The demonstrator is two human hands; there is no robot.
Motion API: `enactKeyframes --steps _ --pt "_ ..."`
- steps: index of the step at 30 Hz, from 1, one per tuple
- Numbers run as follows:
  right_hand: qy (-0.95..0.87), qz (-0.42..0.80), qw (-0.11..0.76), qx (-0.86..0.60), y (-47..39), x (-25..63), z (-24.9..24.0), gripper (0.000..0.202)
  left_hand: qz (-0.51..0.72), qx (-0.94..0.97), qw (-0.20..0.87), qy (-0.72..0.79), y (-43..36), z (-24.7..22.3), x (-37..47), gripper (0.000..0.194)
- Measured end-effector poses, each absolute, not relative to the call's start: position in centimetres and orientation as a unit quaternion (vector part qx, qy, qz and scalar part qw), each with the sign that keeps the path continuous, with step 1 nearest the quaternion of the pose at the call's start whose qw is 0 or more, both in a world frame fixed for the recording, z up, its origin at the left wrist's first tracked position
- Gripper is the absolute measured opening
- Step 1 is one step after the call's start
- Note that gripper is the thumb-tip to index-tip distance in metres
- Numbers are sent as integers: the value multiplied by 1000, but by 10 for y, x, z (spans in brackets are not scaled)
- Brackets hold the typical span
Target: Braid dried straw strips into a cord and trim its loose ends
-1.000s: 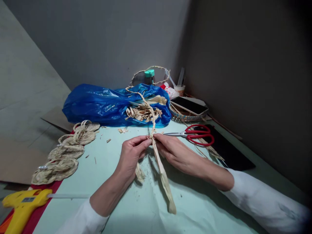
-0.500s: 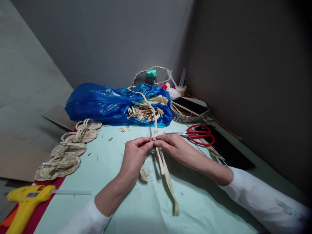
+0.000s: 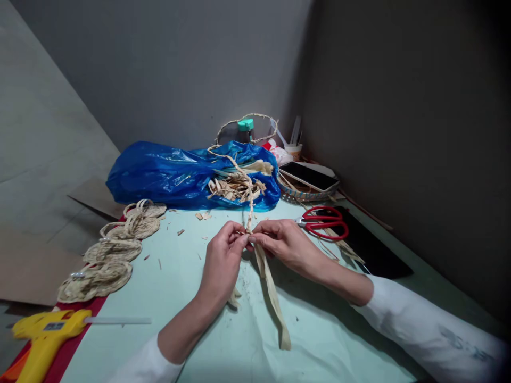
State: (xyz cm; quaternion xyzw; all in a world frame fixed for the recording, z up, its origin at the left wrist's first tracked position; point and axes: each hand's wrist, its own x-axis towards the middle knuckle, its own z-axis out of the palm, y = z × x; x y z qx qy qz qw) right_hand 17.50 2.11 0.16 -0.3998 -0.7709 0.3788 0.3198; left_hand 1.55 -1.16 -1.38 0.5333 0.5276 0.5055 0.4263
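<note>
My left hand [image 3: 225,252] and my right hand [image 3: 281,242] meet over the table, fingertips pinched together on a thin cord [image 3: 250,205] twisted or braided from pale dried husk. From the pinch the finished cord runs away over a blue plastic bag [image 3: 159,173] and curls into a loop against the wall. Loose flat husk strips [image 3: 273,298] hang from my fingers toward me. Exactly where the strands cross is covered by my fingertips. Inside the bag's mouth lie husk scraps [image 3: 235,187]. Red-handled scissors [image 3: 325,223] lie just beyond my right hand, their blades partly hidden.
Coiled husk pieces [image 3: 114,247] line the left edge, with a yellow glue gun [image 3: 50,330] nearer me. At the back right, a phone [image 3: 309,176] rests on a round basket [image 3: 295,196] beside a cup [image 3: 294,151]. A black flat panel [image 3: 371,244] lies right of the scissors.
The fingers of both hands have shifted slightly around the cord, the left ones more curled. The hanging strips have swung a little. The whole view has moved slightly.
</note>
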Motion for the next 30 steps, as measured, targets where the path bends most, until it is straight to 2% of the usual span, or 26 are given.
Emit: enactKeyframes --steps 6,11,15,19,22,25,30 --pt "-739 368 378 -419 26 173 -2 28 487 543 384 566 -12 -10 15 19" --pt "-711 410 397 -411 25 168 -3 28 492 596 283 568 -20 -5 21 15" --pt "-685 440 414 -408 24 164 -6 28 482 676 138 540 -28 -8 26 12" --pt "-641 504 430 -388 22 160 -7 27 375 771 -42 513 -31 -15 27 20" --pt "-616 514 443 -399 23 159 -6 25 309 798 -122 502 -33 -17 29 27" --pt "-606 502 461 -409 25 161 -5 23 314 804 -101 495 -35 -12 31 28" --pt "-614 508 452 -400 22 164 2 23 463 706 104 526 -29 5 23 20"
